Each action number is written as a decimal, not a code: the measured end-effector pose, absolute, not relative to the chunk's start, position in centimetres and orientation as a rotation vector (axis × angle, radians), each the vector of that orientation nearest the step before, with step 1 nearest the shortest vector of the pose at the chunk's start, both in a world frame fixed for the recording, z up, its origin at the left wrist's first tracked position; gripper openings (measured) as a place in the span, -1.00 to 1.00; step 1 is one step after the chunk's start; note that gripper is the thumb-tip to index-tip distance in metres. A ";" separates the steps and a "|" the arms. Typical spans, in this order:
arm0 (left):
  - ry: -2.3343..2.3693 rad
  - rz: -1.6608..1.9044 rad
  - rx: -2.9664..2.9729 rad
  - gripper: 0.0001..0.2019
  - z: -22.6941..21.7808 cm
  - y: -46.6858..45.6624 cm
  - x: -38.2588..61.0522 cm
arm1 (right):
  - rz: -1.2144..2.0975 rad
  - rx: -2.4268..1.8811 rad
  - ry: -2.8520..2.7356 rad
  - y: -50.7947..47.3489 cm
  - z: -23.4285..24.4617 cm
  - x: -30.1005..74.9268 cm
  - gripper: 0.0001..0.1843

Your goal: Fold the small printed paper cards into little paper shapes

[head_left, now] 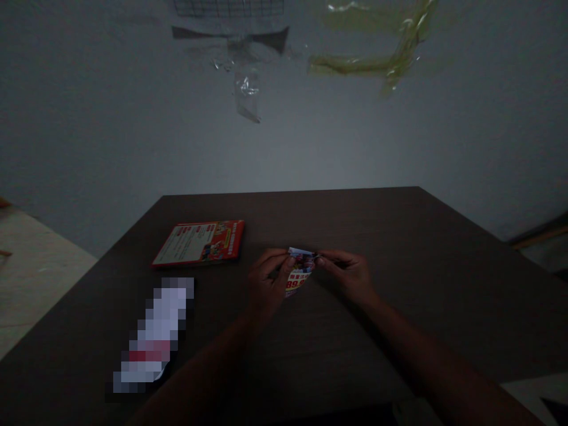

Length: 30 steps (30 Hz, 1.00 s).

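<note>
Between my two hands is a small folded printed flyer point(300, 277), with a colour picture at its top and red characters and figures lower down. My left hand point(270, 272) pinches its left side, thumb across the front. At the upper right corner, the thumb and fingers of my right hand point(350, 273) close on the flyer's edge. Both hands are just above or on the dark table point(337, 219); the exact gap cannot be told. Left of my hands lies a flat stack of red and white printed flyers point(190, 244).
A long pixelated object point(155, 331), shaped like a phone with a lit screen, lies left of my left forearm. Behind the table rises a pale wall point(284, 148) with yellowish tape point(355, 65) and clear plastic scraps point(247, 92) stuck on it. The light is dim.
</note>
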<state>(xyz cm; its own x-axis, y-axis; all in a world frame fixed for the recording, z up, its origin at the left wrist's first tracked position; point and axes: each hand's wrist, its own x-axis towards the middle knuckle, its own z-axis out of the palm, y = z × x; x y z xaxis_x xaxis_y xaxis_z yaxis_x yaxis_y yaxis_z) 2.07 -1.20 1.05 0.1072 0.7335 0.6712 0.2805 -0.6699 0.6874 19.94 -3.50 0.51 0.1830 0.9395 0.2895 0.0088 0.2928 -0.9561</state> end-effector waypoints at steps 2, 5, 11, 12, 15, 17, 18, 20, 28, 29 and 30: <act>0.993 1.593 1.995 -0.88 1.0 -1.2 2.1 | 0.869 -1.059 -1.190 -3.5 0.5 20.0 -0.83; 1.011 1.598 1.988 -0.89 1.1 -1.2 2.1 | 0.883 -1.052 -1.194 -3.5 0.5 20.0 -0.84; 1.032 1.589 2.005 -0.88 1.1 -1.2 2.1 | 0.875 -1.047 -1.214 -3.5 0.6 19.9 -0.83; 1.035 1.588 2.006 -0.88 1.1 -1.2 2.1 | 0.869 -1.054 -1.217 -3.5 0.6 20.0 -0.83; 1.014 1.582 2.003 -0.87 0.9 -1.1 2.0 | 0.857 -1.060 -1.238 -3.5 0.6 20.1 -0.83; 0.998 1.575 1.995 -0.86 1.0 -1.1 2.1 | 0.856 -1.057 -1.247 -3.6 0.6 20.1 -0.84; 0.992 1.575 1.990 -0.86 1.0 -1.2 2.1 | 0.856 -1.057 -1.246 -3.6 0.7 20.1 -0.84; 0.994 1.577 1.978 -0.86 1.2 -1.2 2.1 | 0.859 -1.054 -1.234 -3.6 0.7 20.0 -0.85; 1.002 1.538 1.958 -0.85 1.1 -1.2 2.0 | 0.895 -1.049 -1.208 -3.5 0.5 20.1 -0.87; 1.002 1.543 1.957 -0.85 1.1 -1.2 2.0 | 0.901 -1.047 -1.205 -3.5 0.5 20.1 -0.86; 1.001 1.547 1.958 -0.85 1.1 -1.2 2.0 | 0.905 -1.044 -1.203 -3.5 0.4 20.2 -0.86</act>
